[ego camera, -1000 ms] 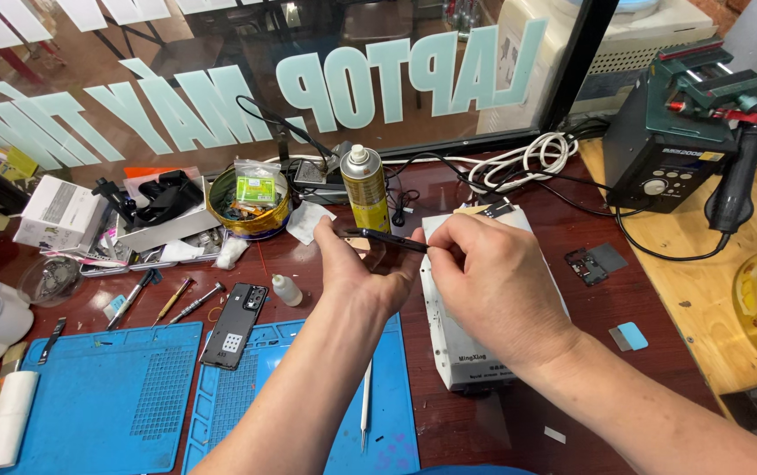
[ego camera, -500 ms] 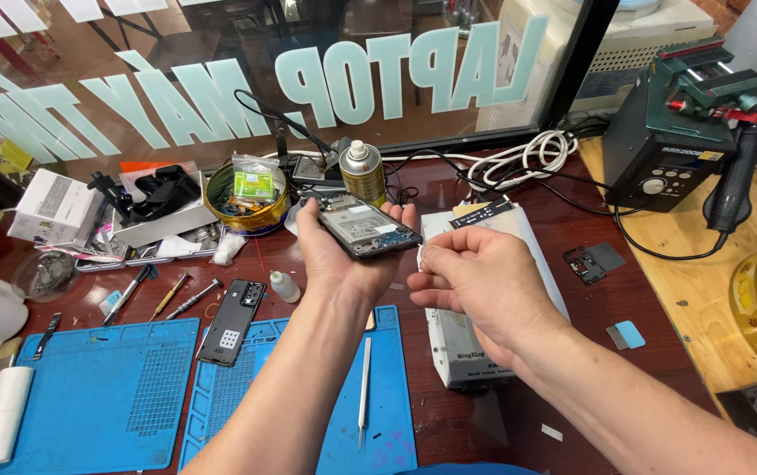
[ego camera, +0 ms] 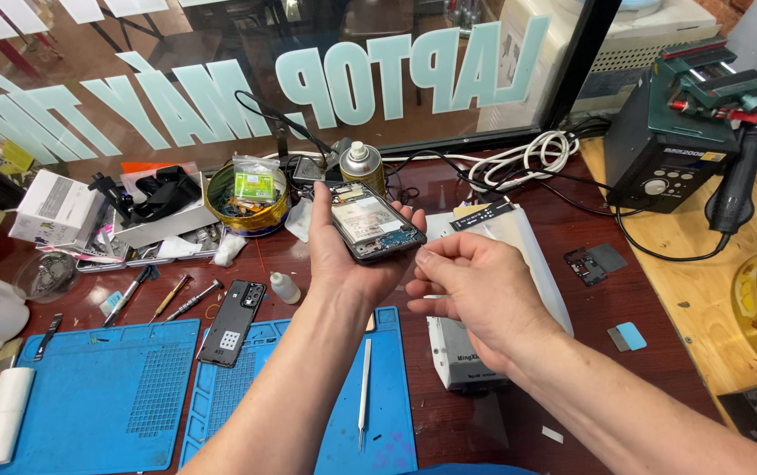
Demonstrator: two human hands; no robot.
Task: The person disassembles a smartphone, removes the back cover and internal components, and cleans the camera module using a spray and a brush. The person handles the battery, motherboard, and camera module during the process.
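My left hand [ego camera: 343,255] holds an opened smartphone [ego camera: 377,222] with its back cover off, circuit boards facing up, above the desk. My right hand [ego camera: 475,290] is just right of the phone, fingers pinched together near its lower right corner; whether something tiny sits between them I cannot tell. A black flex ribbon [ego camera: 482,213] lies on the white heating pad [ego camera: 519,264] behind my right hand. The phone's black back cover [ego camera: 231,322] rests on the blue mat [ego camera: 304,413].
A spray can [ego camera: 363,167], a gold tin of parts [ego camera: 248,200], a small dropper bottle [ego camera: 285,287], screwdrivers [ego camera: 187,301] and a white spudger [ego camera: 364,391] lie around. A hot-air station [ego camera: 673,149] stands right, coiled white cable [ego camera: 519,158] behind. A glass window [ego camera: 220,70] borders the back.
The phone has been turned from edge-on to face up and lowered slightly toward me. My right hand came off the phone and now hovers pinched beside it.
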